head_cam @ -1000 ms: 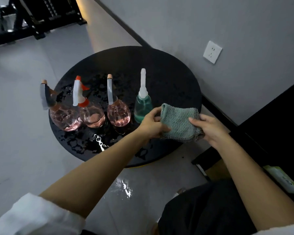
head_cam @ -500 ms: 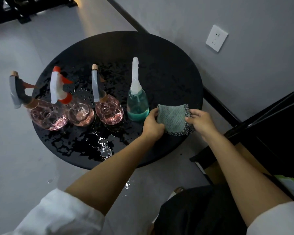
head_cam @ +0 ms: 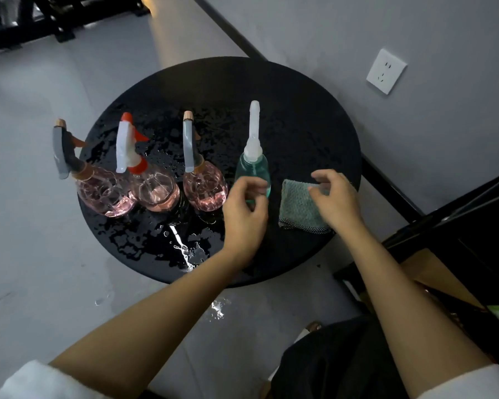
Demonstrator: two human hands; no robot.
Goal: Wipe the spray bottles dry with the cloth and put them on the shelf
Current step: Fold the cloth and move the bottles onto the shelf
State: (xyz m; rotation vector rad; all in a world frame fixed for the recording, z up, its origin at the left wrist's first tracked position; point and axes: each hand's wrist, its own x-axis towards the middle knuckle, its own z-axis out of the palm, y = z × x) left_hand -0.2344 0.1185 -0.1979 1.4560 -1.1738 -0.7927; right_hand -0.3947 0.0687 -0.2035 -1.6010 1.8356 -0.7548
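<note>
Several spray bottles stand in a row on the wet round black table [head_cam: 300,125]: a pink one with a grey trigger [head_cam: 104,194], a pink one with a white and red trigger [head_cam: 156,191], another pink one with a grey trigger [head_cam: 203,191], and a teal bottle [head_cam: 252,168] with a tall white nozzle. The grey-green cloth [head_cam: 297,208] lies flat on the table, right of the teal bottle. My left hand [head_cam: 244,211] hovers just in front of the teal bottle, fingers loosely curled and holding nothing. My right hand [head_cam: 336,200] hovers over the cloth's right edge, fingers relaxed.
Water drops and a puddle cover the table's near left part, and more water [head_cam: 218,308] lies on the floor below. A black shelf frame [head_cam: 458,226] and a cardboard box [head_cam: 432,272] stand at the right. A wall socket [head_cam: 386,71] is behind the table.
Both hands held the cloth above the table's edge; now it lies on the table and both have let go. My left hand has moved left, up to the teal bottle.
</note>
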